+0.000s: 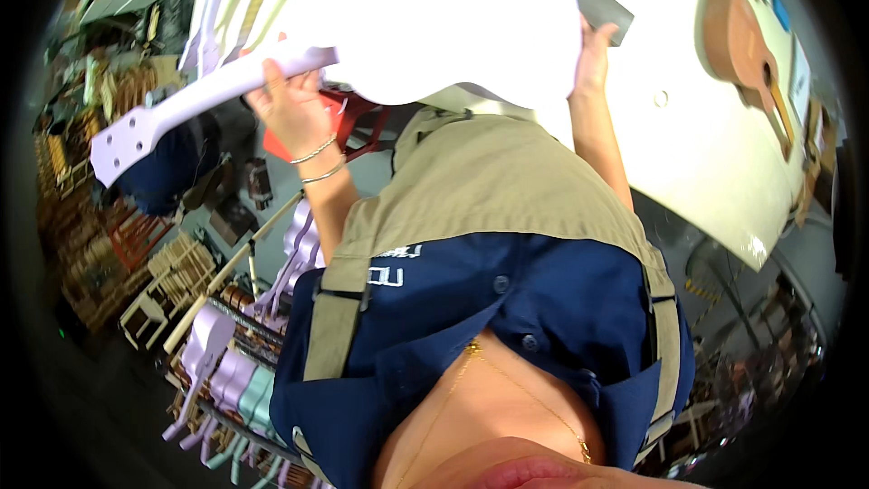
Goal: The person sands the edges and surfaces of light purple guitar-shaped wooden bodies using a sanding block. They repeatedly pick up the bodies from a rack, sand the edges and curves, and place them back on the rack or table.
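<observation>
White guitar (434,27), left hand (294,109) fingers wrapping neck, right hand (593,54) fingers pinching grey sanding block (602,9), wooden ukulele (742,45) nearby

bench: white tabletop (715,154) | on it: brown unpainted ukulele (738,41); white guitar body (453,18)

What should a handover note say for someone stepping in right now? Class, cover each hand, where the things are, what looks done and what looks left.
Left hand: gripping the neck of the white-coated guitar, steadying it over the apron.
Right hand: pressing a grey sanding block against the guitar body's edge.
Nearby: an unpainted small guitar lies on the white table; more coated necks sit in a rack at lower left.
Done: the guitar carries its white coat.
Left: cannot tell how much of the surface is smoothed; the glare hides it.
</observation>
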Motion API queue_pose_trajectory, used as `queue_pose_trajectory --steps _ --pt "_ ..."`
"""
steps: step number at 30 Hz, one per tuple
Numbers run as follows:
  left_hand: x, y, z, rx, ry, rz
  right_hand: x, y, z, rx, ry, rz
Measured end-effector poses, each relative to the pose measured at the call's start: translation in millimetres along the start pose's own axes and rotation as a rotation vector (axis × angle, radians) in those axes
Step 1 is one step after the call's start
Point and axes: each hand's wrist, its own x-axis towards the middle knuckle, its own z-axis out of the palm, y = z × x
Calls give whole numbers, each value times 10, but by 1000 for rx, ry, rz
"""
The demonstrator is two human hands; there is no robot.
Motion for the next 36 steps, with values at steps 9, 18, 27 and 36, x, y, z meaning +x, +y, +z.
queue_pose_trajectory --steps 9,18,27,36 --pt "-126 218 215 -29 -116 44 -119 150 -263 91 -53 85" --pt "-16 202 130 -327 -495 169 31 61 -622 -231 -446 138" --pt "-85 198 376 -280 -625 113 239 328 -915 -210 -595 20" --pt "-220 380 534 -30 -364 214 116 106 -559 103 -326 196"
